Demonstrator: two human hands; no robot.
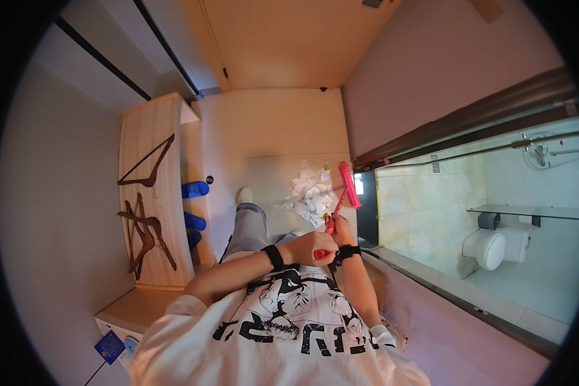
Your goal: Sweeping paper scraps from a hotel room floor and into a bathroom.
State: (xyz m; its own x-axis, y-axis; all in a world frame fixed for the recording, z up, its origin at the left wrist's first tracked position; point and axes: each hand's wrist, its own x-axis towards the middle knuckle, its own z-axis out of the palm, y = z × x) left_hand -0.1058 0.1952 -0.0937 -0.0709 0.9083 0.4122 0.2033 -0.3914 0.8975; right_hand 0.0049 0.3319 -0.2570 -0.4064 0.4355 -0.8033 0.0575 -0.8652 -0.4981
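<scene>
Both hands grip the red handle of a broom. My left hand [310,249] is closed around the handle's upper end, close to my chest. Lower on the same handle, my right hand [340,231] is wrapped around it. The pink head of the broom [350,186] rests on the tiled floor near the right wall, bristles facing right. Just left of the broom head lies a loose heap of crumpled white paper scraps [310,193], beyond my feet's right side. Black bands circle both my wrists.
On the left stands a wooden shelf unit [149,260] with several dark hangers [149,178] on top and blue slippers [195,189] below. A closed wooden door [289,43] is ahead. Right, a doorway opens onto a bathroom with a toilet [489,248].
</scene>
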